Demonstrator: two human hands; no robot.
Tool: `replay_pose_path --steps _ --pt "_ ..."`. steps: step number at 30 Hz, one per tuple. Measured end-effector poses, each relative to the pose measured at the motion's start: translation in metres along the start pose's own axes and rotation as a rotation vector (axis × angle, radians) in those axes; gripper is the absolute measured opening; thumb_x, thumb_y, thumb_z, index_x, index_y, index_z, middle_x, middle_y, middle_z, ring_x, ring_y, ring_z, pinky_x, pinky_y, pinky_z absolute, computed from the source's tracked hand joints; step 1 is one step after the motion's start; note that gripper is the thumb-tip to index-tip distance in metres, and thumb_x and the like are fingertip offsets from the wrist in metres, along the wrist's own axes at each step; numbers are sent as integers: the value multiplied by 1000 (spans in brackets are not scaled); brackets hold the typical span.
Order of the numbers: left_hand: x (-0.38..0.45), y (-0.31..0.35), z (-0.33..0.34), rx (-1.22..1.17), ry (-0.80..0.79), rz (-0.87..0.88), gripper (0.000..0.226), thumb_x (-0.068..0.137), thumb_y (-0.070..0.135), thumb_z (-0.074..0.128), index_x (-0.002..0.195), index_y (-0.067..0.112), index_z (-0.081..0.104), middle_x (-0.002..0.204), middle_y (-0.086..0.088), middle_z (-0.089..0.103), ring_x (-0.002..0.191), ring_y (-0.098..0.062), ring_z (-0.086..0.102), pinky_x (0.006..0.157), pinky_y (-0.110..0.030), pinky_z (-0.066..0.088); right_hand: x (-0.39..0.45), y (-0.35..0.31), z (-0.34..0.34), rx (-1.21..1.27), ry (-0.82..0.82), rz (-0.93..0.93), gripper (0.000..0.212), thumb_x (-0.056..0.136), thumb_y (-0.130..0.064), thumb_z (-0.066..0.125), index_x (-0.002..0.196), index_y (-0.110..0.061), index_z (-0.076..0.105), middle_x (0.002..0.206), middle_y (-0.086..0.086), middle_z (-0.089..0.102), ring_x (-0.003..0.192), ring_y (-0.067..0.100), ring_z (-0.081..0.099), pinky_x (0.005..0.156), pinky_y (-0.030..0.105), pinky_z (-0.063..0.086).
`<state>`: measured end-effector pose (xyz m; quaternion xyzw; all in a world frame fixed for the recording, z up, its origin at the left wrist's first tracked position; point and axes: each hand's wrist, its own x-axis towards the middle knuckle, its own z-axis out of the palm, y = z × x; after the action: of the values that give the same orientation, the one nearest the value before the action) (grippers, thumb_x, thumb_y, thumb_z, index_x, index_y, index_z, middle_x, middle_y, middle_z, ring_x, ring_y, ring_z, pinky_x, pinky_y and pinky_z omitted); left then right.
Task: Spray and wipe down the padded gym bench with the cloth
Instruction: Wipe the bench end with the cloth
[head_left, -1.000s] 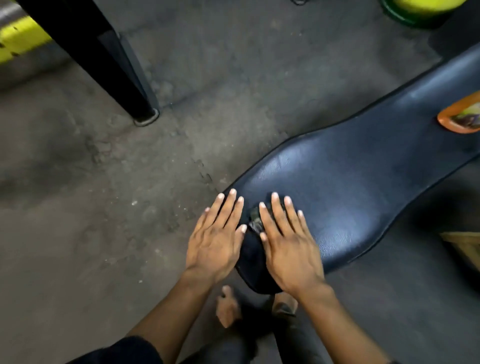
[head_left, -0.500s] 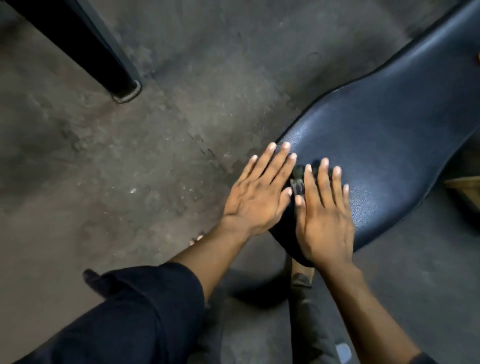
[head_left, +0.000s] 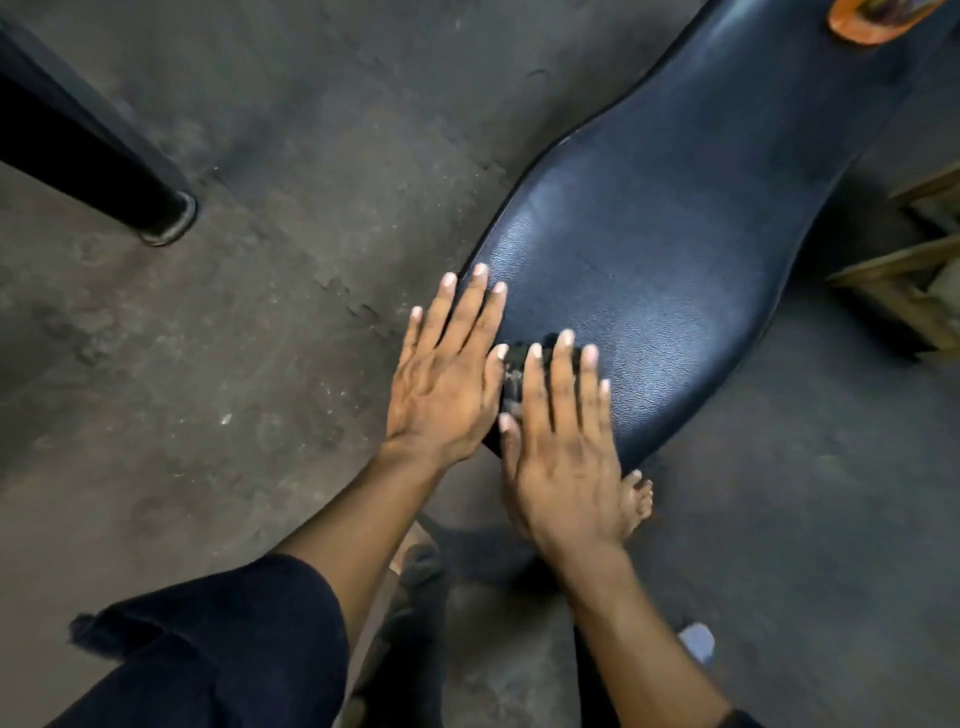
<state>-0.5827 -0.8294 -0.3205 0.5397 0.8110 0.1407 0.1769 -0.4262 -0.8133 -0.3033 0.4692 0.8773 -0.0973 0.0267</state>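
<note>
Step in hand: wiping the near end of the padded bench (head_left: 670, 208), judged from your two hands laid side by side on it.
Left hand (head_left: 447, 379): flat, fingers straight, pressing on the bench's left edge; it grips nothing.
Right hand (head_left: 561, 441): flat, fingers straight, pressing the cloth (head_left: 519, 361) down onto the vinyl.
Cloth: dark, mostly hidden under your right fingers and between the two thumbs; only a small crumpled part shows.
How to do it well: keep your palms flat so the cloth stays spread and does not bunch; push away from yourself in overlapping strokes; carry the cloth over the rounded edge under your left hand, where grime likely collects.
Still to cover: the long stretch of padding beyond your fingertips, a judgement from where the cloth now lies.
Surface: dark blue textured vinyl, glossy, narrowing past your hands.
Orange object (head_left: 872, 18): far beyond your right hand on the bench, cut off by the frame; what it is cannot be told.
Floor (head_left: 260, 364): bare stained concrete to your left.
Black post (head_left: 88, 156): well left of your left hand, foot on the floor.
Wooden frame (head_left: 904, 280): right of the bench.
</note>
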Motion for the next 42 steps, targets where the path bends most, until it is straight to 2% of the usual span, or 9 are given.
replay_pose_path --steps 6,12,15,20,28,32,35,39,42 --pt "1 27 3 56 7 -151 63 115 42 29 174 25 16 183 9 1 170 -24 -4 137 -54 7 -38 46 0 7 -10 -27 70 112 -45 41 173 -19 19 181 9 5 168 31 6 133 54 18" --pt "7 67 17 135 38 -285 72 113 45 31 173 8 11 183 -9 -3 170 -25 -4 138 -50 3 48 102 -21 37 33 149 67 111 -46 34 170 -16 26 180 13 11 166 37 12 133 58 18" --pt "18 84 21 128 33 -294 70 114 44 30 174 14 12 183 -3 -3 170 -23 -5 137 -51 -1 80 103 -27 37 -9 64 67 112 -46 30 171 -16 22 181 12 8 167 37 7 134 56 13" --pt "48 126 32 126 -30 -233 70 107 36 23 174 24 11 183 9 -5 169 -19 -12 137 -50 -7 54 133 -28 29 -74 -155 68 112 -43 34 172 -16 18 181 12 5 168 34 4 134 56 18" --pt "69 172 56 171 70 -360 65 113 44 20 174 22 16 183 7 2 170 -24 -5 138 -52 3 130 196 -56 8 -115 -162 69 112 -46 29 173 -17 14 181 10 2 168 33 2 135 55 11" --pt "70 172 62 212 92 -372 63 114 45 21 173 23 19 183 8 6 170 -24 1 137 -53 10 185 196 -66 -1 -137 -209 67 113 -43 27 173 -19 12 182 10 1 168 35 1 135 57 8" --pt "68 170 63 209 75 -375 63 114 44 22 173 24 19 183 8 6 170 -23 0 137 -52 10 177 185 -63 9 -164 -297 65 115 -44 23 173 -20 9 181 9 -5 167 35 -5 134 57 8" --pt "67 171 60 166 69 -378 63 113 42 28 173 24 23 183 10 7 170 -22 -1 137 -53 12 141 207 -59 -42 -203 -451 67 115 -47 26 173 -20 9 182 7 -5 168 30 -3 133 55 18" --pt "74 173 60 147 98 -394 63 112 42 31 172 25 23 182 9 11 170 -22 2 136 -54 13 150 234 -62 -68 -190 -459 69 112 -47 31 173 -22 14 182 4 1 168 28 3 132 57 23"
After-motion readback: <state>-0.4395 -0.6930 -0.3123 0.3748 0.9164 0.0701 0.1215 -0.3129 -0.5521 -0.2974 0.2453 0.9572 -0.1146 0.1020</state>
